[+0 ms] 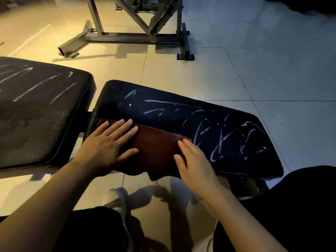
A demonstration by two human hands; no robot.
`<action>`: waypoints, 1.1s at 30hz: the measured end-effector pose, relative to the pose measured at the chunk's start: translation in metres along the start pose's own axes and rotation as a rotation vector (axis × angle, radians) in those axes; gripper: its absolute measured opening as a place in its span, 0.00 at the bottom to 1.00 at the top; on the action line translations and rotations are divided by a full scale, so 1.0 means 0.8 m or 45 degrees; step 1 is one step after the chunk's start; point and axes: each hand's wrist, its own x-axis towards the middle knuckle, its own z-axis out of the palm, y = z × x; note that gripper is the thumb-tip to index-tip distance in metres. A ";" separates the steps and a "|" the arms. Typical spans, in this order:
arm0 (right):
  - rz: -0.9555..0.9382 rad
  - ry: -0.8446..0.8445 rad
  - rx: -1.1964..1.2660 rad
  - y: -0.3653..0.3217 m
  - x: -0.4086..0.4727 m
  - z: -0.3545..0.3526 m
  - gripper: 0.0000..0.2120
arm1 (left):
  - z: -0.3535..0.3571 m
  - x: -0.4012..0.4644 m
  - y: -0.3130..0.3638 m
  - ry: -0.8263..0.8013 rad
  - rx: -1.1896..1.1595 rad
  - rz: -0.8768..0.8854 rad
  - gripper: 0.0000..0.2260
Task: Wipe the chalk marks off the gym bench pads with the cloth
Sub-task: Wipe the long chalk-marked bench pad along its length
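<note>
The cloth [156, 150], dark red, lies on the near left part of the right pad [181, 124], its near edge hanging ragged over the pad's front. The left hand [107, 144] rests flat on the cloth's left end, fingers straight and spread, gripping nothing. The right hand [194, 160] lies flat on the cloth's right end, fingers straight and together; its palm side is hidden, so contact underneath cannot be confirmed. White chalk marks [218, 140] cover the right pad from the cloth rightward and along the far side. The left pad [41, 113] stands just beside it, cut off at the picture's left edge, with long chalk streaks [36, 86] on its far half; its near half is dim and hard to read. A grey steel frame [134, 35] stands on the tiled floor [254, 60] beyond, its top cut off. A pale shoe [116, 199] shows below the cloth, partly hidden by dark clothing.
</note>
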 end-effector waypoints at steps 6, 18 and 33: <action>0.144 -0.082 -0.186 -0.021 0.030 0.032 0.31 | 0.001 0.010 0.032 0.111 0.065 -0.068 0.28; 0.127 -0.016 -0.198 -0.025 0.001 0.027 0.29 | 0.015 0.026 0.058 0.138 0.077 0.060 0.26; 0.222 -0.184 -0.117 -0.007 0.078 0.010 0.34 | 0.000 0.004 0.038 0.076 0.092 -0.026 0.25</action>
